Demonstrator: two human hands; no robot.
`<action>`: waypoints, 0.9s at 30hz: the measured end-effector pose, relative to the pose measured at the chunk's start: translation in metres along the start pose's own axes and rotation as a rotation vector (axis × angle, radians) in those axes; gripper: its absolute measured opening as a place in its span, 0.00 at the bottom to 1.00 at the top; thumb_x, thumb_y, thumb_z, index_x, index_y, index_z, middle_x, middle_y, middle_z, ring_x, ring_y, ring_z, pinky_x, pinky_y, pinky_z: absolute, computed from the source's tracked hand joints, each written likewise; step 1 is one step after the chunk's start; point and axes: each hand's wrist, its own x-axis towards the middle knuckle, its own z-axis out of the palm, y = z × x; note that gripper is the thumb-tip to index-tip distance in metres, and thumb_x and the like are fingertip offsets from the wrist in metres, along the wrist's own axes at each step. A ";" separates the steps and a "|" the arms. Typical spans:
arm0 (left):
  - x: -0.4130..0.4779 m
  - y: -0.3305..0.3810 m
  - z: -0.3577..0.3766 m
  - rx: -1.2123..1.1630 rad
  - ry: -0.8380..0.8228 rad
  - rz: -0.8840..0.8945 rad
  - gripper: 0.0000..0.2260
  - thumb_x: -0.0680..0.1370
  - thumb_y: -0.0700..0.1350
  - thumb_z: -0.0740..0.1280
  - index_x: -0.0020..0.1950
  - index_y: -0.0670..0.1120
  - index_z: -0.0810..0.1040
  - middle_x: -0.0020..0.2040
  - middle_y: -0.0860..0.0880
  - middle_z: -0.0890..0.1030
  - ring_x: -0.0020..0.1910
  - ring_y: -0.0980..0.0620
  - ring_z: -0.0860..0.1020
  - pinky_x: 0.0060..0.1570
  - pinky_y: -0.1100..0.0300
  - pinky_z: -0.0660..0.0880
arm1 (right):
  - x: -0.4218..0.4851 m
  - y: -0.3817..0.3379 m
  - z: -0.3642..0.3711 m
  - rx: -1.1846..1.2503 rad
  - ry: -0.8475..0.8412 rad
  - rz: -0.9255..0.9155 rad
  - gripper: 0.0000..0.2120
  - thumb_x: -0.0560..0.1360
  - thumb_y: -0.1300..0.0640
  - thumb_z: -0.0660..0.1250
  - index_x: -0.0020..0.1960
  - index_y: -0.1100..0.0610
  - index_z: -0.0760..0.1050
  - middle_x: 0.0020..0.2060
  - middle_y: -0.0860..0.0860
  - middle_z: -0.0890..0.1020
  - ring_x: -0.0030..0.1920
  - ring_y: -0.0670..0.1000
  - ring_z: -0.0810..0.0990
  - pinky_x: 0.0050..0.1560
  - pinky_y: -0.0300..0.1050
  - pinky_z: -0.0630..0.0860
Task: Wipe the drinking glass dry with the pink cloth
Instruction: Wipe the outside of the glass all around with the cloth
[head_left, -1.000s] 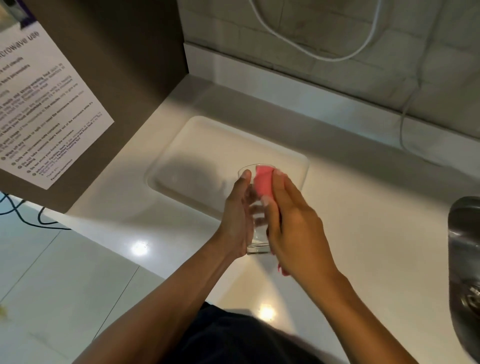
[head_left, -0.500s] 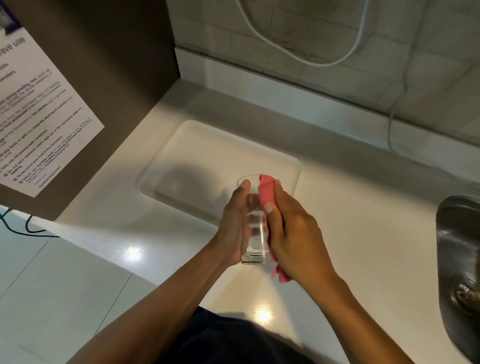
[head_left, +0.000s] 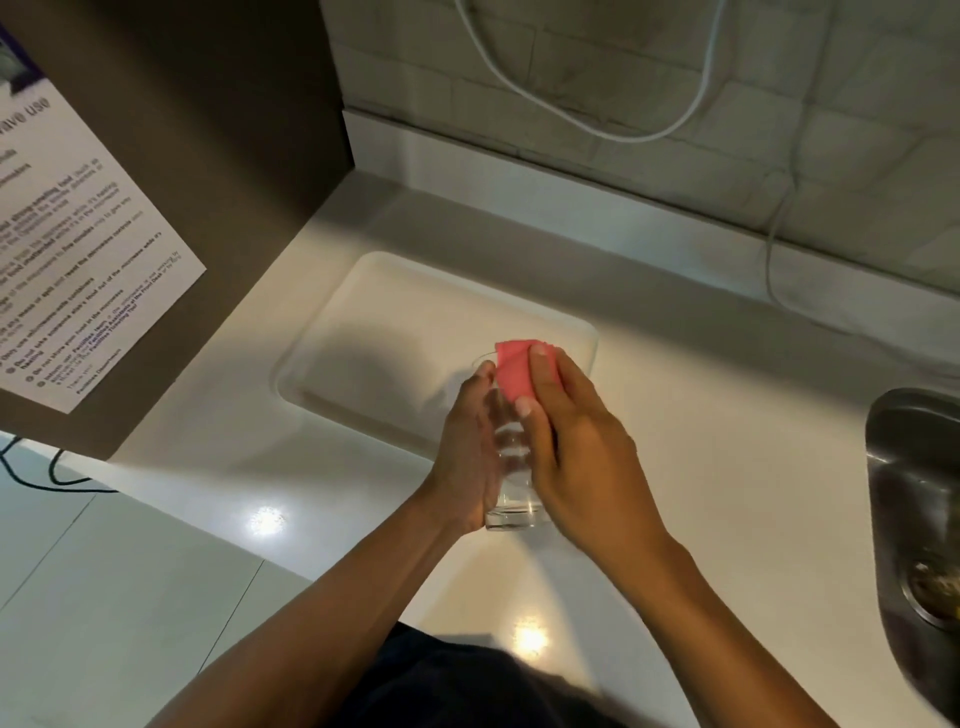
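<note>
A clear drinking glass (head_left: 511, 493) is held above the white counter, its rim pointing away from me. My left hand (head_left: 465, 452) wraps its left side. My right hand (head_left: 582, 457) presses the folded pink cloth (head_left: 517, 371) against the glass's right side and over its rim, with the thumb and a finger on the cloth. Most of the glass's wall is hidden between my two hands; only its thick base and part of the middle show.
A white tray (head_left: 363, 332) lies on the white counter (head_left: 727, 441) just behind my hands. A steel sink (head_left: 914, 519) sits at the right edge. A dark cabinet panel with a printed notice (head_left: 78, 260) stands at the left. White cables (head_left: 597, 124) hang on the tiled wall.
The pink cloth has slid up over the glass's rim under my right hand, which was lower on the side half a second ago. My left hand keeps its hold on the glass.
</note>
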 end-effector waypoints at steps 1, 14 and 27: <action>0.001 0.003 -0.002 -0.027 0.002 0.010 0.30 0.77 0.67 0.62 0.64 0.46 0.85 0.57 0.42 0.87 0.58 0.41 0.84 0.55 0.47 0.83 | -0.007 -0.002 0.003 -0.038 -0.015 -0.058 0.26 0.86 0.45 0.49 0.82 0.50 0.56 0.79 0.51 0.64 0.59 0.58 0.83 0.57 0.44 0.78; 0.004 0.022 -0.006 -0.111 0.022 0.048 0.34 0.79 0.68 0.63 0.60 0.38 0.84 0.54 0.36 0.86 0.55 0.37 0.85 0.61 0.41 0.81 | -0.031 0.005 0.008 0.199 -0.040 0.039 0.24 0.84 0.39 0.54 0.80 0.36 0.57 0.79 0.39 0.62 0.68 0.45 0.76 0.65 0.33 0.72; 0.005 0.006 -0.008 -0.080 0.037 -0.032 0.36 0.79 0.70 0.57 0.62 0.41 0.87 0.57 0.39 0.88 0.58 0.39 0.84 0.60 0.42 0.79 | -0.011 0.008 0.004 0.227 -0.073 0.174 0.22 0.83 0.34 0.48 0.76 0.34 0.63 0.69 0.41 0.77 0.62 0.47 0.81 0.65 0.52 0.78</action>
